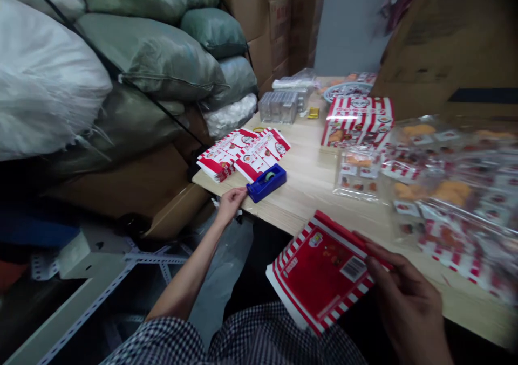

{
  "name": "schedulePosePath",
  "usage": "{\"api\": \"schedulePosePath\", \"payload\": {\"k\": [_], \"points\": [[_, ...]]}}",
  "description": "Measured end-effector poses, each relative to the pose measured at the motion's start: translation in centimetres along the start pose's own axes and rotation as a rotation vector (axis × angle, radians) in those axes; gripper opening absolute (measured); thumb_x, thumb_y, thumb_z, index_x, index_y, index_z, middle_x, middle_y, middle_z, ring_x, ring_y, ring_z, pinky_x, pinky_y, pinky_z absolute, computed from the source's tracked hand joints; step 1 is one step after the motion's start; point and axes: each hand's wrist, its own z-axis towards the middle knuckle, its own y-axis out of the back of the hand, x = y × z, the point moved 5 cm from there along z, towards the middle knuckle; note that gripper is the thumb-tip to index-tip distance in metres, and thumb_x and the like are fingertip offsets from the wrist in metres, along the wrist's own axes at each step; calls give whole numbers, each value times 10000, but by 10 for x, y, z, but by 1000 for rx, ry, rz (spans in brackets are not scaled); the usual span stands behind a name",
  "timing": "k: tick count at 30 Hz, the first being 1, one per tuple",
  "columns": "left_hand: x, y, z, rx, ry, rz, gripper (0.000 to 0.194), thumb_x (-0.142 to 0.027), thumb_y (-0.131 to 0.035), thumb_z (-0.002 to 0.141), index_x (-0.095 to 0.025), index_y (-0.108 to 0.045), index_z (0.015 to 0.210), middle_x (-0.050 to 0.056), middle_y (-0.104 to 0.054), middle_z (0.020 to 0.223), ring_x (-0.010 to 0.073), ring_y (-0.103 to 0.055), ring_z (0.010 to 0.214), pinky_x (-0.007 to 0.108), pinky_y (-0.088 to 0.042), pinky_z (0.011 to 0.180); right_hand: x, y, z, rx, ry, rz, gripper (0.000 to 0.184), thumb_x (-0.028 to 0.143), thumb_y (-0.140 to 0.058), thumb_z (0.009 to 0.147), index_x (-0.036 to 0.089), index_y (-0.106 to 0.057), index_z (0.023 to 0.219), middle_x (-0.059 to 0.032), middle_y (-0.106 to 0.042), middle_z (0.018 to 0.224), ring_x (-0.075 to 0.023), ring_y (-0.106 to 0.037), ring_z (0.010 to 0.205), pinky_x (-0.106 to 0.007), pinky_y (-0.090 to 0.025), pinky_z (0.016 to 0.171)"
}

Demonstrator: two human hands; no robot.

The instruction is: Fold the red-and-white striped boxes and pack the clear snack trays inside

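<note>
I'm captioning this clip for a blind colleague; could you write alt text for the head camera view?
A person's right hand holds a flat red-and-white striped printed packet above a light wooden table, while the left hand lies beside a blue tape dispenser. Stacked red-and-white packets and clear plastic bags of printed goods lie on the table, near large woven sacks.

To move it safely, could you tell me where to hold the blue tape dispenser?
Take the blue tape dispenser by its long sides, coming from above at the end nearest the left hand: it lies flat on the table, and that narrow end sits clear of the tape roll.
</note>
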Motion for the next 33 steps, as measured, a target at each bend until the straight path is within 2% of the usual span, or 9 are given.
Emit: {"api": "schedulePosePath", "payload": {"k": [5, 10, 12, 14, 16, 23, 26, 30, 33], "points": [[-47, -18, -64, -33, -98, 15, 255, -391, -759, 795, -162, -741, 904, 35, -738, 857, 179, -678, 829, 296, -525, 862, 45, -17, -26, -18, 436, -232, 179, 157, -682, 903, 241, -755, 1044, -99, -685, 1330, -246, -655, 1224, -366, -563, 992], [-107, -83, -165, 247, 21, -217, 180, -318, -743, 850, -169, -769, 947, 16, -730, 757, 129, -680, 657, 237, -558, 693, 44, -34, -46, 117, 625, -371, 312, 66, -589, 935, 259, -723, 1141, -83, -666, 1346, -242, -656, 1213, -430, -560, 1004], [-118, -105, -187, 333, 101, -336, 353, -315, -768, 829, -189, -729, 1156, 11, -729, 756, 119, -672, 613, 227, -563, 639, 42, -38, -51, 149, 666, -388, 351, 52, -584, 930, 272, -716, 1169, -80, -659, 1357, -249, -659, 1209, -445, -574, 984], [-119, -118, -194, 386, 166, -418, 690, -311, -795, 803, -235, -532, 1437, 1, -728, 746, 119, -668, 590, 228, -567, 617, 43, -39, -55, 160, 692, -393, 396, 42, -586, 922, 293, -706, 1204, -75, -652, 1370, -258, -653, 1221, -470, -568, 999], [-113, -123, -194, 406, 209, -460, 927, -308, -815, 786, -271, -314, 1565, -9, -729, 729, 123, -667, 578, 232, -567, 618, 44, -41, -59, 176, 707, -398, 436, 35, -587, 918, 312, -696, 1235, -70, -641, 1388, -261, -643, 1238, -478, -562, 1015], [-75, -128, -195, 490, 425, -425, 972, -410, -854, 728, -223, -320, 1518, 39, -748, 767, 204, -728, 669, 328, -586, 696, 39, -38, -65, 228, 765, -426, 481, 16, -582, 914, 321, -690, 1270, -66, -639, 1395, -244, -654, 1227, -430, -573, 1007], [-67, -119, -186, 381, 200, -207, 944, -425, -868, 710, -258, -353, 1483, -5, -684, 776, 181, -688, 699, 307, -556, 707, 37, -34, -63, 231, 700, -409, 418, 50, -589, 925, 315, -714, 1224, -62, -653, 1373, -244, -656, 1221, -428, -560, 1018], [-96, -100, -173, 120, -438, 146, 824, -366, -902, 681, -334, -505, 1402, 45, -643, 1095, 209, -620, 983, 361, -515, 898, 43, -27, -52, 260, 512, -311, 270, 130, -608, 946, 295, -748, 1108, -62, -691, 1304, -239, -670, 1184, -409, -555, 994], [-128, -113, -171, 332, -887, 263, 428, -267, -826, 784, -355, -704, 1185, 47, -663, 1225, 268, -521, 1249, 467, -412, 1087, 48, -22, -38, 296, 369, -222, 196, 188, -636, 946, 283, -757, 1067, -63, -712, 1259, -227, -687, 1136, -386, -571, 947]]}}
